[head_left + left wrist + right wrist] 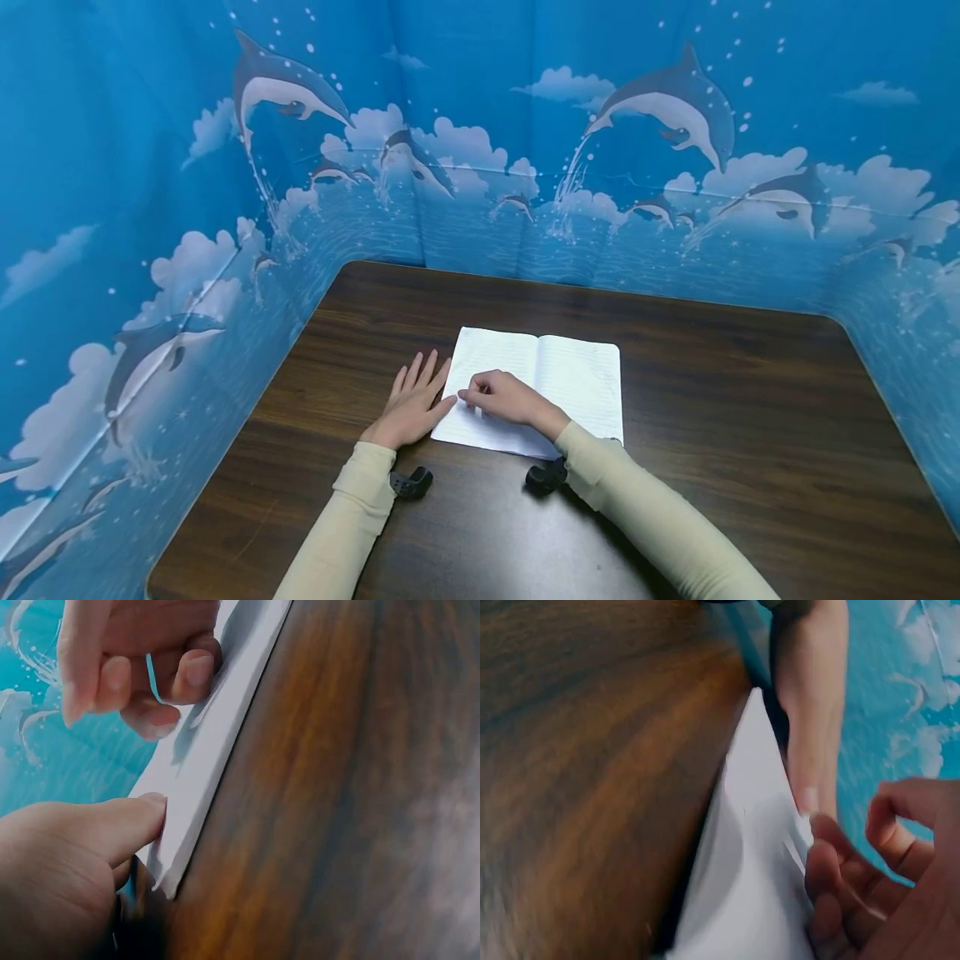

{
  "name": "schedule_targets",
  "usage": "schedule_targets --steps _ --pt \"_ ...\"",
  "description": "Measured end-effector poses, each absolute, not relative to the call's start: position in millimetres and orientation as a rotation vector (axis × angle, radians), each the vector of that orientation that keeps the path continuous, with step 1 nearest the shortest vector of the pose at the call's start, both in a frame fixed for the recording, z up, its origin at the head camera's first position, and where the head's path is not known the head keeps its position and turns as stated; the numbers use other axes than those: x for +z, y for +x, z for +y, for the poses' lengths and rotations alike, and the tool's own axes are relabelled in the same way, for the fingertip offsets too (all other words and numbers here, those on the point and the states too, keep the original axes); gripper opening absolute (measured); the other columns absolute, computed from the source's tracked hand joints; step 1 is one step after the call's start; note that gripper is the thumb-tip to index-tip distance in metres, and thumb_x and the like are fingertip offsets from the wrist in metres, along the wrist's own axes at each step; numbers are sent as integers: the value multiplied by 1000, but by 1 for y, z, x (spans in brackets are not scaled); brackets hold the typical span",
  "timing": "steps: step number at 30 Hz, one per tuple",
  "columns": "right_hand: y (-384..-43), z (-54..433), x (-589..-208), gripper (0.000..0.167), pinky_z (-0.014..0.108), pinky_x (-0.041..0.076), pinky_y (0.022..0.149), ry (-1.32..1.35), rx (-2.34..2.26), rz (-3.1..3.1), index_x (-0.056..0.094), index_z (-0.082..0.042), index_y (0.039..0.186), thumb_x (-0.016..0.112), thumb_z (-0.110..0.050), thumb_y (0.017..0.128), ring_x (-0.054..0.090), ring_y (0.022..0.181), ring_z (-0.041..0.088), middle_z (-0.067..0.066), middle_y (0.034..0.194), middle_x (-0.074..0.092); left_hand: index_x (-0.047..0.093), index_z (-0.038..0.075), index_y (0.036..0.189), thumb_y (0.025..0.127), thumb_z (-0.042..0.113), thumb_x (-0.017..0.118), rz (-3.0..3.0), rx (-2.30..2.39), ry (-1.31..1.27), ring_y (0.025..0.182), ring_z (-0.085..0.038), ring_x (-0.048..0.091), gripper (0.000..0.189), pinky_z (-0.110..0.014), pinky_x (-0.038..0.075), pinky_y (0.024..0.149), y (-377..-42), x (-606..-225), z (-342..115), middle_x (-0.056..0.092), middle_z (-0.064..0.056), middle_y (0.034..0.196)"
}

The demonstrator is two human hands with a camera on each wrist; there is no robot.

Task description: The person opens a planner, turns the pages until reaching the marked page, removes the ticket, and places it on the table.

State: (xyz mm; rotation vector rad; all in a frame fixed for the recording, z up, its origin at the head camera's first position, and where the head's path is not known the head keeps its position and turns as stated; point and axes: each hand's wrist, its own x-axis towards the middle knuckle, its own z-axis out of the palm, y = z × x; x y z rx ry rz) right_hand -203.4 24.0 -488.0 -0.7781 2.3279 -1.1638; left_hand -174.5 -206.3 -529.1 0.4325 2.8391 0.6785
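Nearest in, pale sleeves (337,517) are running up to two dark wrist cameras (411,483). Left hand (412,408) is lying flat left of the lined notebook (577,371), fingers straight and fanned, gripping nothing, thumb resting on the page's near-left edge. Right hand (513,398) is sitting over the left page (487,350), fingers curling in, thumb side close; cannot tell if they are pinching paper. Key relation: right fingertips are pointing left at that outer edge, just beside the left thumb, so both hands are near it. Notebook is lying spread between and beyond the wrists, spine running away from the person, looking longer side to side. Dark wood table (712,400) is extending around it; dolphin curtain (480,50) is hanging behind.
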Motion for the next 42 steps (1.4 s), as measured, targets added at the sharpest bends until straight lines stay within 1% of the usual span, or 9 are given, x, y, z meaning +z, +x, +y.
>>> schedule_targets --steps 3,8,16,21,24,27,33,38,42 --pt "-205 33 -487 37 24 42 61 -790 -1200 2351 70 -5 91 57 -36 108 52 62 10 7 78 69 16 16 169 110 50 40 2853 702 446 164 -38 -8 72 -62 -6 129 -174 -527 -208 0 -14 177" --pt "-208 73 -482 30 27 45 67 -735 -1264 2485 73 -9 97 59 -34 107 55 70 12 7 86 70 15 14 169 110 47 41 2846 721 454 164 -39 -10 72 -62 -8 129 -173 -522 -208 0 -15 177" --pt "-206 164 -477 22 33 49 72 -433 -1197 2843 72 -8 117 63 -25 106 60 83 19 9 102 70 16 12 168 110 46 43 2862 740 463 163 -41 -7 72 -63 -6 128 -173 -517 -209 2 -17 177" --pt "-193 196 -482 52 35 46 67 -255 -855 2937 60 -3 143 67 -35 103 55 87 25 18 113 61 14 15 169 110 50 39 2849 723 456 164 -39 -9 73 -62 -7 129 -172 -522 -209 -1 -15 177" --pt "-187 204 -487 73 39 48 72 -208 -707 2895 47 -3 155 68 -46 100 55 94 28 22 123 57 14 16 169 110 52 39 2843 750 463 164 -39 -10 74 -63 -9 128 -172 -525 -210 -1 -14 177" --pt "-184 207 -492 83 43 49 76 -196 -660 2850 37 -5 161 65 -53 100 56 97 30 26 129 54 14 17 169 109 54 39 2851 738 467 164 -38 -10 74 -62 -8 129 -172 -530 -210 -1 -13 177" --pt "-186 209 -503 83 36 44 67 -234 -566 2853 34 -2 162 63 -51 102 53 85 26 27 125 55 14 17 169 110 52 39 2849 711 467 164 -38 -10 73 -61 -7 129 -174 -537 -208 -1 -13 178" --pt "-186 207 -503 77 33 41 62 -271 -499 2921 42 -2 158 69 -44 99 49 78 23 25 113 59 15 14 169 110 47 42 2847 724 460 164 -40 -7 73 -63 -6 128 -172 -528 -204 1 -15 177" --pt "-184 204 -501 69 32 42 61 -275 -483 2979 52 -6 153 74 -39 96 47 81 24 22 106 59 14 14 168 110 47 44 2842 690 449 164 -40 -7 73 -63 -5 129 -171 -521 -202 0 -15 177"
